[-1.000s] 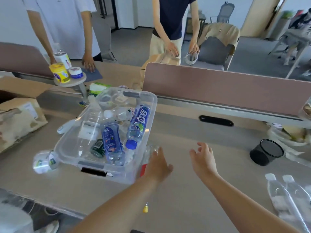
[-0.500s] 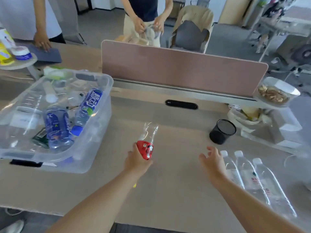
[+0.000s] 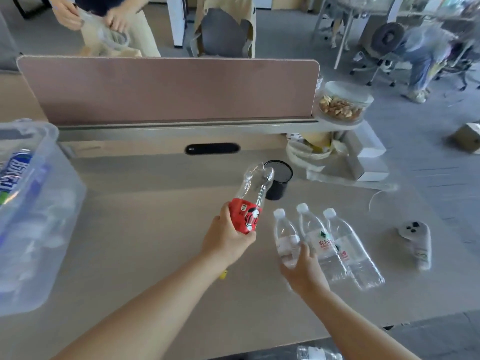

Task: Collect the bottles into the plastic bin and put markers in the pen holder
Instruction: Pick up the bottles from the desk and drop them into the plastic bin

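Observation:
My left hand (image 3: 228,239) grips a crushed clear bottle with a red label (image 3: 250,201), held off the desk with its base pointing away from me. My right hand (image 3: 302,271) closes around the leftmost water bottle (image 3: 285,236) of three clear ones lying side by side; the middle bottle (image 3: 318,239) and the right bottle (image 3: 349,249) lie beside it. The clear plastic bin (image 3: 44,203) stands at the left edge and holds several bottles, one with a blue label. A black mesh pen holder (image 3: 279,180) stands just behind the held bottle. A small yellow tip peeks out under my left wrist.
A pink divider panel (image 3: 168,89) runs along the back of the desk (image 3: 145,235). A jar of nuts (image 3: 342,105) and white boxes (image 3: 368,162) sit at the back right. A grey controller (image 3: 415,242) lies at the right. A person stands beyond the divider. Another bottle (image 3: 318,354) lies below the desk edge.
My view has swung right, pushing the bin to the left edge. My left hand picked up the red-label bottle and carried it right. My right hand reached onto the leftmost water bottle.

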Demonstrator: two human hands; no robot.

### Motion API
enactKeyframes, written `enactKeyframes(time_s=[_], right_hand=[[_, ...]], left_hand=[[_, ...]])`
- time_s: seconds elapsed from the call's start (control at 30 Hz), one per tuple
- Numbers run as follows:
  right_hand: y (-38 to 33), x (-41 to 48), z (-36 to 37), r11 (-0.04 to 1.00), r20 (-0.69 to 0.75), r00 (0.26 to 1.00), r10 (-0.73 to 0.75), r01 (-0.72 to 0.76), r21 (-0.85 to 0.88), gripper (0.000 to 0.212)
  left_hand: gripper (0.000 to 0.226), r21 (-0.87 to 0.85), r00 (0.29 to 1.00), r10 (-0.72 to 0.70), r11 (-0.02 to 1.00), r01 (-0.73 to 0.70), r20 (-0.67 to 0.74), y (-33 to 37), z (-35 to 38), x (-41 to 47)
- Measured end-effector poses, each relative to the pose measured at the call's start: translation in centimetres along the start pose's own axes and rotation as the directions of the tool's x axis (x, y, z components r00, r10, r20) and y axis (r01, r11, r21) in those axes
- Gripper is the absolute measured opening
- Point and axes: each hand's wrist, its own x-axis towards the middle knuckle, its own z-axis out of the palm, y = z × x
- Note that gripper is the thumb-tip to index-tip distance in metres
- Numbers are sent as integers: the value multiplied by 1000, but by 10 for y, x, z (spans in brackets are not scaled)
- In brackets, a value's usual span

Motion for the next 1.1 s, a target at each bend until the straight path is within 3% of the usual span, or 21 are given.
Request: enactKeyframes(time_s=[0.1,0.27,0.53,0.67,0.8,0.97,1.03,1.1], right_hand=[[-7,0,13,1000,-6,1000,18,-18,-1,63],[-51,-2,8,996,-54,994,-91,92,16,60],[-202,-23,-16,928,-86,938,-337,346,140,55],[-299,-54,-4,844,-101,874,-475,485,231,56],[-380,-95,23,739,-116,839,-532,526,420,50],[-450,-134,60,672,-88,809,-581,538,509,46],[-468,-144,76,674,-62,794,-605,552,491,45],[-481,-152,90,686,-28,776,-630,573,448,51]], left_hand=[[69,12,999,-8,1000,8,-47,-5,-20,6],[72,39,989,5,999,1,-145,-3,-65,17],[60,3,936,91,995,-95,-341,9,-195,11],[60,12,853,85,996,-92,-514,-9,-293,0],[73,-1,733,-21,1000,27,-680,-52,-383,-20],[79,10,751,-174,972,234,-637,-124,-450,-34],[77,128,837,-244,930,345,-490,-155,-456,-37],[90,228,889,-368,873,432,-274,-177,-449,-40]])
